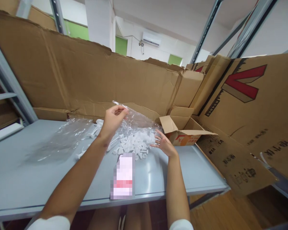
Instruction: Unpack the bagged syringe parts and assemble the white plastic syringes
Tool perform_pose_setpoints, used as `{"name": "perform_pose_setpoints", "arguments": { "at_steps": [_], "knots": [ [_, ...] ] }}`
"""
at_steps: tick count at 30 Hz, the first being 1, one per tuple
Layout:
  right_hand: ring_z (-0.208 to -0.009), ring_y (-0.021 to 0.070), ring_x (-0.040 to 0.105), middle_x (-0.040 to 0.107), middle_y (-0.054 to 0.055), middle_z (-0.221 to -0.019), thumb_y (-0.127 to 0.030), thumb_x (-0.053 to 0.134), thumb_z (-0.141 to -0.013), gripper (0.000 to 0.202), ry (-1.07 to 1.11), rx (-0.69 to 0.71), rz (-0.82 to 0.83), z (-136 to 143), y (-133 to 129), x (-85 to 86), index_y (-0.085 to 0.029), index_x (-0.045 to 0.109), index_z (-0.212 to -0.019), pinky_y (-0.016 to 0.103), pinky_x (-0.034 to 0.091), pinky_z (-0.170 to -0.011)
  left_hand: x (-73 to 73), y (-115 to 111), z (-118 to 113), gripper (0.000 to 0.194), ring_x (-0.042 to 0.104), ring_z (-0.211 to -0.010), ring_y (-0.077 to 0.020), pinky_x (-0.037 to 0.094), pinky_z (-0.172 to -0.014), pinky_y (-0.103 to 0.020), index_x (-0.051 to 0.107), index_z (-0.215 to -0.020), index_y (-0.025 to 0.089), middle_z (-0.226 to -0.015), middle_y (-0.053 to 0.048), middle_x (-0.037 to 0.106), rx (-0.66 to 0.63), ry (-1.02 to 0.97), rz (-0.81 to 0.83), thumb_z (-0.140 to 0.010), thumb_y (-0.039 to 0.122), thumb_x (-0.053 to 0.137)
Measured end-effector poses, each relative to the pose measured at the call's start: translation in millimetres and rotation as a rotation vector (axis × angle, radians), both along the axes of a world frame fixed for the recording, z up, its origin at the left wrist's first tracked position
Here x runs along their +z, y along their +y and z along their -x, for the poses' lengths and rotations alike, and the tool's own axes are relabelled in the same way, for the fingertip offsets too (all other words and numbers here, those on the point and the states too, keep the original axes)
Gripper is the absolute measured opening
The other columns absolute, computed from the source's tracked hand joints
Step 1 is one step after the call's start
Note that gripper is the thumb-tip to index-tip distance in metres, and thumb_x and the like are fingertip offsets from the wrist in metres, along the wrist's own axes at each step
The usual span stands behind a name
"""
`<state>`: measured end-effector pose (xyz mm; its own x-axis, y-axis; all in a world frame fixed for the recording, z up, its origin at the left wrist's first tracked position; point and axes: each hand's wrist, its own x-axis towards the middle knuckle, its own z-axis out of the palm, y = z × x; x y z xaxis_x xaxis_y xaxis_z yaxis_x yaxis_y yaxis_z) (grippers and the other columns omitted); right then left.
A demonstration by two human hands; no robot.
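A clear plastic bag [141, 119] is pinched at its upper left part by my left hand [115, 116], whose fingers are closed on the film. On the table, partly under the bag, lies a heap of small white plastic pieces [134, 142]. My right hand [163, 142] is at the heap's right side with its fingers spread, close to the bag's lower right end; whether it touches the film I cannot tell. Larger white plastic parts [98, 126] and a clear ribbed tube [113, 143] show behind my left forearm, partly hidden by it.
A phone-like object [123, 177], blurred out, lies at the front of the grey table [148, 182]. Another clear plastic bag [60, 143] lies flat on the left. An open cardboard box [184, 135] stands at the back right. Tall cardboard sheets [105, 76] wall the back and right.
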<state>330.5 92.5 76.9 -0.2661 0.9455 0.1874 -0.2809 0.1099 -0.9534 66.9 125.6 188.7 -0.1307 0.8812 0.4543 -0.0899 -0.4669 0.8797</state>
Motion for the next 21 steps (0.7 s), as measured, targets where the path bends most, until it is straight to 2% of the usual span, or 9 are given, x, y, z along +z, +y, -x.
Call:
{"name": "perform_pose_setpoints", "arguments": {
  "at_steps": [3,6,10,14,18,21],
  "knots": [
    [-0.101,0.0267,0.058,0.055,0.01,-0.117,-0.055,0.061,-0.068,0.061,0.07,0.08,0.021,8,1,0.1,-0.027,0.046,-0.12,0.05,0.042,-0.088,-5.7,8,1,0.023,0.053,-0.051,-0.0073,0.036,-0.046,-0.017,0.059,-0.078,0.014,-0.069,-0.001,0.061,-0.005,-0.119,0.024,-0.066,0.034,0.064],
    [-0.104,0.0268,0.056,0.053,0.012,-0.122,-0.048,0.059,-0.072,0.055,0.082,0.097,0.034,18,1,0.7,-0.025,0.047,-0.12,0.05,0.039,-0.092,-24.2,18,1,0.026,0.055,-0.053,-0.007,0.038,-0.049,-0.017,0.058,-0.079,0.015,-0.071,0.0,0.061,-0.123,-0.238,0.092,-0.064,0.035,0.067],
    [-0.107,0.0232,0.055,0.048,0.009,-0.128,-0.04,0.059,-0.075,0.052,0.144,-0.098,0.011,27,5,-1.2,-0.029,0.042,-0.122,0.046,0.039,-0.095,-61.1,29,1,0.03,0.06,-0.063,-0.0093,0.043,-0.056,-0.019,0.057,-0.081,0.017,-0.077,0.0,0.062,-0.318,-0.335,0.235,-0.062,0.035,0.069],
    [-0.107,0.0207,0.055,0.047,0.005,-0.127,-0.039,0.063,-0.072,0.055,0.238,-0.293,-0.028,37,10,-3.9,-0.034,0.037,-0.12,0.042,0.042,-0.093,-94.1,33,-3,0.028,0.062,-0.075,-0.0138,0.045,-0.068,-0.024,0.057,-0.081,0.017,-0.084,-0.002,0.063,-0.459,-0.34,0.335,-0.063,0.033,0.07],
    [-0.103,0.0189,0.058,0.048,0.003,-0.121,-0.042,0.062,-0.07,0.065,0.294,-0.452,-0.043,52,15,-5.8,-0.039,0.023,-0.122,0.042,0.047,-0.086,-110.3,27,-9,0.024,0.061,-0.081,-0.017,0.044,-0.072,-0.026,0.061,-0.079,0.015,-0.088,-0.006,0.063,-0.527,-0.218,0.394,-0.064,0.031,0.069],
    [-0.1,0.0175,0.059,0.047,0.003,-0.119,-0.04,0.063,-0.069,0.071,0.301,-0.562,-0.036,57,19,-7.7,-0.039,0.018,-0.124,0.04,0.049,-0.084,-115.5,24,-10,0.028,0.059,-0.078,-0.016,0.043,-0.07,-0.026,0.063,-0.087,0.015,-0.092,-0.008,0.062,-0.467,-0.099,0.433,-0.065,0.032,0.067]
  ]
}}
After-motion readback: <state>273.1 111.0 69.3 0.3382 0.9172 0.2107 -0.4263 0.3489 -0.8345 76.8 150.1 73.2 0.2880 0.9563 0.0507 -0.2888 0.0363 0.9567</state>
